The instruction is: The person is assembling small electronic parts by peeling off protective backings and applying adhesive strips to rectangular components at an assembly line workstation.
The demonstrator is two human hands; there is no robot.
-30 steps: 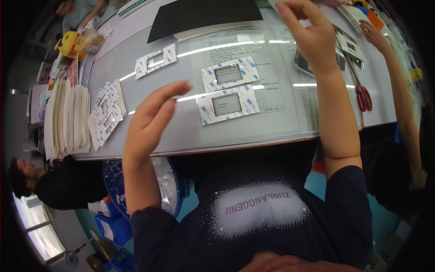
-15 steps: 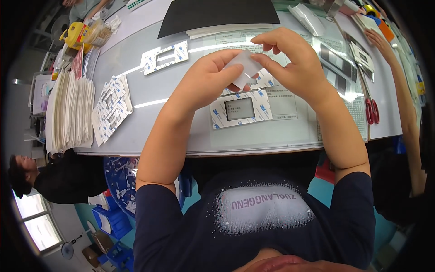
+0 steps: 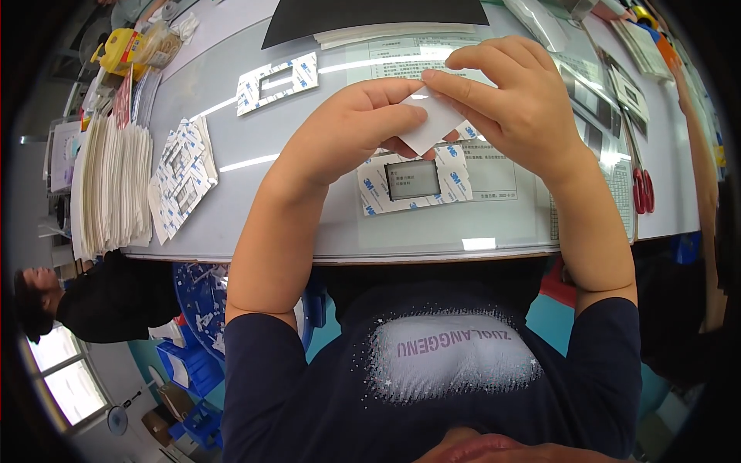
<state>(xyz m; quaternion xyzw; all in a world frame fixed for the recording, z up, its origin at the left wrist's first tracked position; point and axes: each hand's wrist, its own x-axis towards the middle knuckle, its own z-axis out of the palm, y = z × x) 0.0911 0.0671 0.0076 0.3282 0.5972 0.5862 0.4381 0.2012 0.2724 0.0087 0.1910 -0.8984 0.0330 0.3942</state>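
So I'm looking at a long bench (image 3: 309,231) with a glossy grey top, strips of ceiling light glaring off it; the person has both hands up over the middle, left hand (image 3: 359,131) pinching a small white square (image 3: 434,127) with thumb on top and fingers curled beneath; the right hand (image 3: 509,104) has its fingertips at the square's top corner, but I honestly can't tell if they're gripping it. The square is up above a white frame with blue print (image 3: 417,202) on the bench; a second frame (image 3: 306,72) lies off to the left, and a loose pile of frames (image 3: 166,202) sits beside a fat paper stack (image 3: 112,189); a black sheet (image 3: 370,17) covers the far side, red-handled scissors (image 3: 643,193) rest on the right. Room's pretty busy tbh; a blue tub (image 3: 199,305) of scraps is below the bench edge, blue crate (image 3: 193,370) near it, another person in black (image 3: 116,305) at the left, plus a bright window (image 3: 76,386) over that way.
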